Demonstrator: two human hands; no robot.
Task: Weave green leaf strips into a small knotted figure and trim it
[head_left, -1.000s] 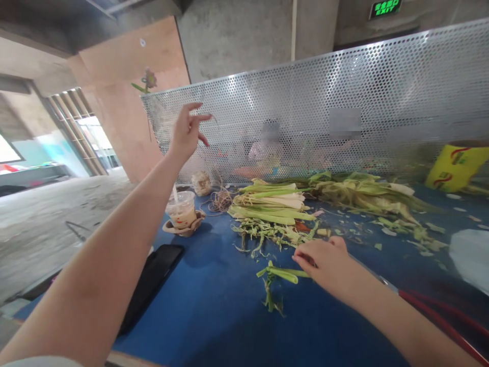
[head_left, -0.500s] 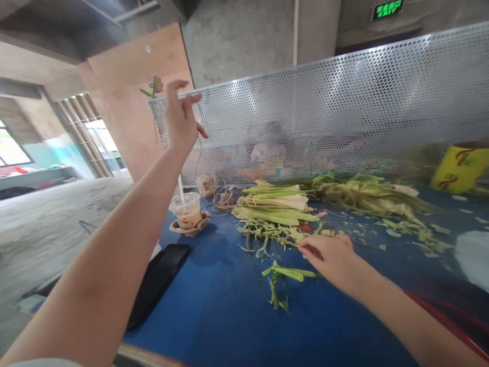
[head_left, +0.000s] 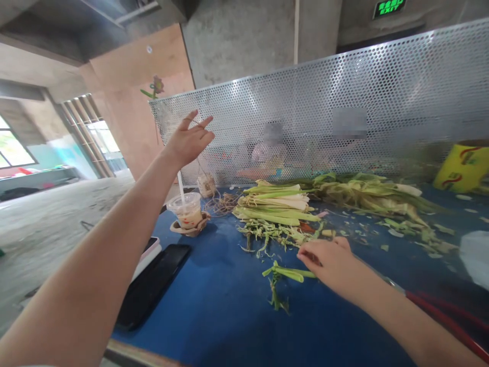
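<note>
My left hand [head_left: 191, 140] is raised over the far left of the table, some fingers stretched out and others curled. A thin twine [head_left: 199, 165] runs through its fingers and down toward the twine ball [head_left: 207, 185] on the table. My right hand [head_left: 324, 259] is closed in a pinch low over the table; what its fingertips hold is hidden. Just left of it lies a small knotted piece of green husk strips [head_left: 280, 280]. Beyond are shredded husk strips [head_left: 267, 232] and a stack of flat, pale-green corn husks [head_left: 275, 204].
A drink cup with a straw [head_left: 187, 209] sits in a cardboard holder at left. Nearer are a black phone [head_left: 160, 280] and a pink-edged white object [head_left: 147, 257]. More husks [head_left: 367, 193], a yellow container [head_left: 462, 165] and red-handled scissors [head_left: 439, 311] are at right. A perforated metal screen [head_left: 298, 112] stands behind.
My left hand has come down and slightly right, turning, and its spread fingers have partly curled around the twine. The right hand has hardly moved.
</note>
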